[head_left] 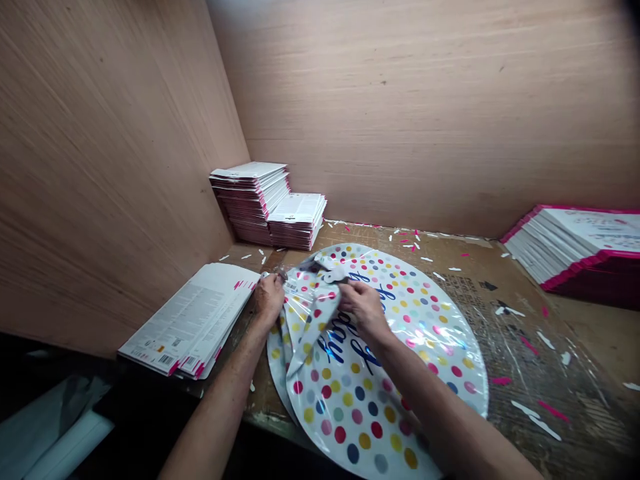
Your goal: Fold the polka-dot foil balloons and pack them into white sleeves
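A flat, round foil balloon [380, 413], white with coloured dots and dark blue lettering, lies on the cardboard-covered bench. At least one more dotted balloon layer shows beneath its left edge. My left hand [270, 295] is closed, pinching the balloon's edge at the upper left. My right hand [364, 308] pinches a folded-over part of the same balloon, above the lettering. Between both hands the foil is creased and lifted, with a pale tab [336, 275] showing there. My fingertips are partly hidden by the foil and too small to make out fully.
Flat white card packets [193, 320] lie left of my left forearm. Two stacks of packets [295, 208] stand in the back corner. Another pink-edged stack [595, 240] sits at right. Plywood walls [400, 113] enclose the bench; white and pink scraps [537, 420] litter the cardboard.
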Available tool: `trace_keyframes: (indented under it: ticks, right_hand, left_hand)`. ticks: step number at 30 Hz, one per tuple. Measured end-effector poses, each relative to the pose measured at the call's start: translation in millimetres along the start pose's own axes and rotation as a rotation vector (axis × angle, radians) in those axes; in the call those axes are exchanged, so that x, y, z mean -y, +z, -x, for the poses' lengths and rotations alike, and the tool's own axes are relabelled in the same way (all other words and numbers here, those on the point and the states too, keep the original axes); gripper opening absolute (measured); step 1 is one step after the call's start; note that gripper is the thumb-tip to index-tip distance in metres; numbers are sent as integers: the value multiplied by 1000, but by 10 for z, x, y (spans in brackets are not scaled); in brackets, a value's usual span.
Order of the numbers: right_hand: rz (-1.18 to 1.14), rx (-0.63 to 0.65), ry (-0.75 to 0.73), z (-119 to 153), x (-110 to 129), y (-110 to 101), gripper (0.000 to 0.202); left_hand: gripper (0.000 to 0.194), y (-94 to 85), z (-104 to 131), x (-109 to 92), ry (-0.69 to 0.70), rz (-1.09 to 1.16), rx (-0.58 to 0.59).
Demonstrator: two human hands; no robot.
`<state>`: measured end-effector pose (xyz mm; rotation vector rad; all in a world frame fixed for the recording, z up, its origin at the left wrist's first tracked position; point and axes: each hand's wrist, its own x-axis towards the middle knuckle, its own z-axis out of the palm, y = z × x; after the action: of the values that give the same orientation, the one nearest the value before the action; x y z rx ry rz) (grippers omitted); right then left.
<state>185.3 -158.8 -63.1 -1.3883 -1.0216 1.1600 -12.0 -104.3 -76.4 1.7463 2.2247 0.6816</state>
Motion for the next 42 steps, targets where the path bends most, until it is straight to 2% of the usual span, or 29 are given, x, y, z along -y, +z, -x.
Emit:
trace_keyframes:
  ticks: [3,5,7,9,10,12,14,16,17,19,21,22,23,24,25,27,28,29,31,33,35,37,39,41,42]
  right_hand:
    - [-121,-105,71,144,-22,-614,34]
    - [-149,-126,135,211,-54,-896,33]
    - [-134,-88,180,228,-73,-982,31]
    - [-101,-22,190,179,-58,-878,27]
    - [-83,13,184,129,-36,-775,24]
    - [-42,74,163,-9,23,-531,16]
    - [-1,118,134,-170,78,-307,14]
    - [34,135,96,-318,109,-161,17]
    - [47,134,77,-377,114,-123,18]
    - [69,127,51,-451,112,-116,21]
    - [88,125,48,-447,104,-189,22]
    - [96,128,52,-416,101,-251,22]
    - [104,133,57,-366,97,-328,22]
    - [111,139,65,-304,91,-417,23]
    - [119,145,76,-235,84,-513,24]
    - [132,154,117,-97,65,-705,28]
    - [137,155,145,-38,54,-791,30]
    - [140,153,173,9,44,-863,32]
    - [135,148,219,72,29,-964,35]
    - [122,148,241,107,18,-1019,36]
    - [106,161,219,144,5,-1058,38]
    - [125,146,125,204,-7,-1105,41]
    - [209,74,-88,275,1,-1156,46]
    - [295,-22,-294,323,43,-1184,49]
    - [309,-47,-345,328,77,-1181,50]
  left_hand:
    - [29,-111,-108,19,25,-22,16]
    - [29,-204,-69,-27,39,-43,-7]
    - [37,-304,89,-115,120,-56,-82]
    - [39,-410,343,-216,284,-54,-106]
    - [35,-467,493,-259,360,-56,-32]
    - [43,-591,806,-310,440,-63,285]
    - [56,-733,1108,-300,440,-74,642]
    - [55,-896,1371,-237,454,-65,867]
    - [50,-982,1479,-195,458,-57,955]
    - [44,-1144,1621,-115,436,-24,1206]
    - [52,-1253,1622,-74,386,63,1440]
    - [52,-1269,1556,-76,369,123,1479]
    - [47,-1251,1442,-97,361,186,1435]
    - [41,-1193,1283,-136,362,244,1296]
    - [36,-1096,1084,-194,367,275,1115]
    - [33,-799,611,-368,354,280,661]
    - [30,-617,365,-482,307,258,516]
    - [29,-426,131,-611,294,258,466]
    - [29,-54,-260,-890,312,265,455]
    - [25,259,-519,-1151,333,276,466]
    - [20,497,-664,-1345,355,308,458]
    - [19,667,-739,-1456,370,360,438]
    - [26,779,-776,-1502,369,415,430]
    - [35,830,-787,-1506,349,467,445]
    - [40,829,-779,-1495,336,495,458]
